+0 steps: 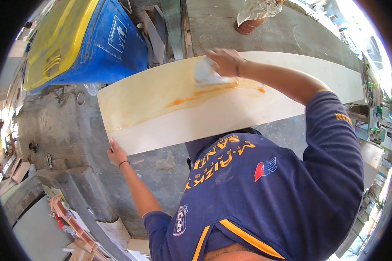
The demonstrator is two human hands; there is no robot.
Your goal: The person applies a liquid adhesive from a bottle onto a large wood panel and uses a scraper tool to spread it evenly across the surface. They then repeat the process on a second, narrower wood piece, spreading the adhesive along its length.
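A long pale board [178, 124] stretches across in front of me, its upper half tinted yellow at the left. A wet streak of orange liquid [187, 100] runs along its middle, with a small separate orange spot to the right. My right hand [225, 63] is closed on a whitish-blue wiping cloth [204, 73] pressed flat on the board at the upper end of the streak. My left hand [116, 153] grips the board's near left corner, thumb on top and the other fingers mostly hidden beneath.
A blue bin [117, 52] with a yellow lid [59, 41] lies beyond the board at the left. A reddish-brown pot [250, 26] with crumpled clear plastic stands on the concrete floor [61, 126] at the far side. Wood offcuts [74, 226] lie at the lower left.
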